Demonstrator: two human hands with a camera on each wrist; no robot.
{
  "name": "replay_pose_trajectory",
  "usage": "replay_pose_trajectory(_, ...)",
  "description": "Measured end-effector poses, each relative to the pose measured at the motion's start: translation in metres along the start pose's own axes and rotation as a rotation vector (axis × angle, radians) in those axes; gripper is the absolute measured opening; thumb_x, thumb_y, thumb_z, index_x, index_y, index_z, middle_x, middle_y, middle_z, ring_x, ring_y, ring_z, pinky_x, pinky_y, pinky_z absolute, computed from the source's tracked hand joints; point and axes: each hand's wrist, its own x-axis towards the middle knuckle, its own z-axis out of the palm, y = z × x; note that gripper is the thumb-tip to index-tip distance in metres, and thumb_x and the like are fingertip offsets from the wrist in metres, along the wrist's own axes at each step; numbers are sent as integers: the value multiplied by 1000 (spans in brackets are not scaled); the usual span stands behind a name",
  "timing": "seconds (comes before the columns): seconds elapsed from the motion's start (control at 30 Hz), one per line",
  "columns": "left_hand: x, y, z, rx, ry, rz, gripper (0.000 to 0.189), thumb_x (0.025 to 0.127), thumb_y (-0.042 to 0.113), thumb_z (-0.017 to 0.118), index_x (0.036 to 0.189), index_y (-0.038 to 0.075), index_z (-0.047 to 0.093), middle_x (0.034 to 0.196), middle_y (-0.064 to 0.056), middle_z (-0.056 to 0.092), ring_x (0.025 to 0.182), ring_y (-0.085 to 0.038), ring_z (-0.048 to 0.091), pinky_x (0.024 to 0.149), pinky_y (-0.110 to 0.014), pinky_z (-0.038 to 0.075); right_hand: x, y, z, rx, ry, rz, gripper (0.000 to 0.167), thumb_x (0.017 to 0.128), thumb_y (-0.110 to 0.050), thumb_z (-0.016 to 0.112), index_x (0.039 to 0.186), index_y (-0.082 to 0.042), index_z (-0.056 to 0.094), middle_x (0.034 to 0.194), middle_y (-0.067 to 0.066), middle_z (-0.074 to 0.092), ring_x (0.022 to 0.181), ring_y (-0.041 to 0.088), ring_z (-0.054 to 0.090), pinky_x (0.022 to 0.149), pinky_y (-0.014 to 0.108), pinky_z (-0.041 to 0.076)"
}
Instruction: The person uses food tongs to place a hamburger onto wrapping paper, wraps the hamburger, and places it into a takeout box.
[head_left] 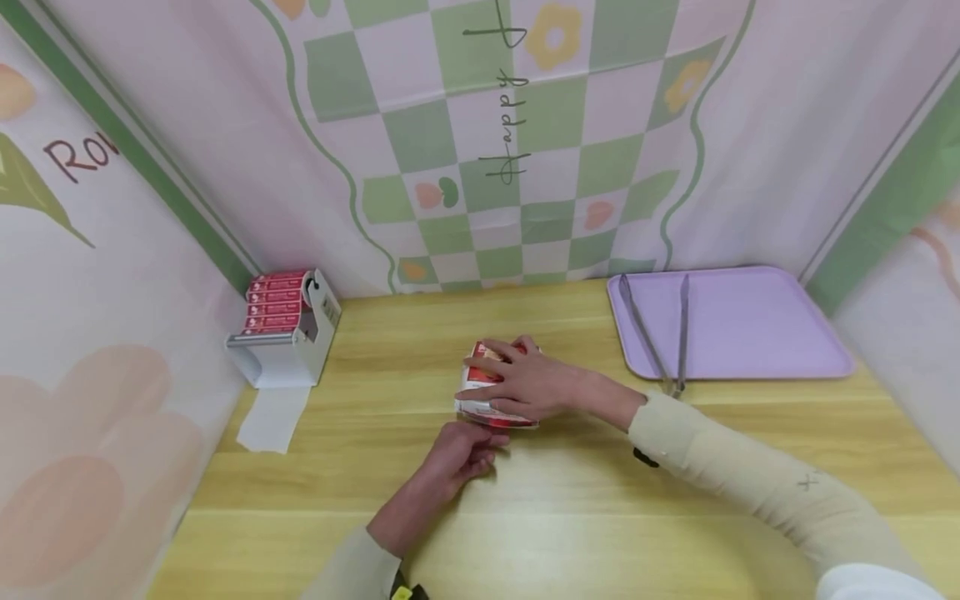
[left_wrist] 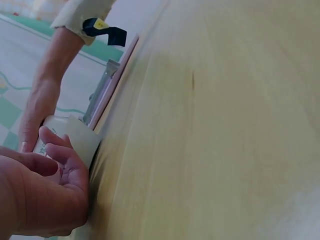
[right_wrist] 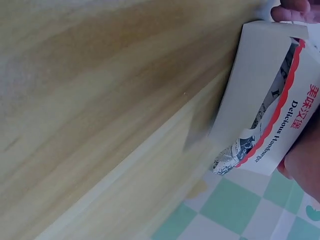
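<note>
A red and white paper hamburger box (head_left: 489,398) lies on the table in the middle of the head view. My right hand (head_left: 534,385) rests on its lid, fingers spread and mostly straight. At the near left corner of the box is my left hand (head_left: 459,454), its fingers loosely bent beside the front flap (left_wrist: 82,141). In the right wrist view, printed wrapping paper (right_wrist: 240,150) shows through the gap between lid and base of the box (right_wrist: 245,85), and the left fingertips (right_wrist: 295,14) are right at one corner.
At the back right sits a purple tray (head_left: 757,333) with metal tongs (head_left: 683,333) across its left part. On the left stands a white dispenser (head_left: 318,333) stacked with red packets (head_left: 273,304), a white sheet (head_left: 273,419) in front. Printed cloth walls (head_left: 525,167) enclose the wooden table (head_left: 600,533).
</note>
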Motion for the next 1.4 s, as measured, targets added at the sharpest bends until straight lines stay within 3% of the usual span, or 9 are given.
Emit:
replay_pose_trajectory(0.17,0,-2,1,-12,-12,2,30,104,11,48,130,1,59,87,-1,75,60,-7,54,54,-18,45,-1,-4,0,-11,-8,0,44,106,-43,35,150,-52,34,166,4,23,153,40,14,101,58,31)
replay_pose_trajectory(0.47,1,2,2,-45,-34,7,33,103,10,49,135,1,54,86,-1,74,61,-6,53,54,-17,45,-1,-10,-3,-24,-12,27,45,106,-44,35,150,-53,31,167,2,20,153,41,13,104,60,31)
replay_pose_trajectory(0.77,1,2,3,-35,-44,32,30,104,8,46,131,-1,56,85,-2,73,61,-6,55,54,-17,47,0,-9,-5,10,13,33,44,106,-45,37,149,-53,34,165,5,28,152,42,17,101,56,32)
replay_pose_trajectory(0.97,1,1,5,-34,-58,37,31,104,10,47,132,-1,56,89,-5,75,68,-6,65,59,-17,51,-1,-6,-4,26,38,17,44,104,-46,40,147,-52,38,164,4,29,152,41,18,101,54,31)
replay_pose_trajectory(1.23,1,-2,5,-93,-52,26,31,105,11,45,126,-6,59,90,-5,76,68,-6,66,58,-16,51,-1,-6,-6,26,6,5,42,104,-47,41,146,-52,40,163,5,31,151,42,18,101,55,31)
replay_pose_trajectory(1.4,-2,0,6,-90,-81,26,32,105,12,45,130,-3,57,98,-10,76,73,-9,70,63,-18,55,-5,-7,-1,5,11,2,43,105,-49,38,147,-53,37,164,5,28,152,41,17,102,56,31)
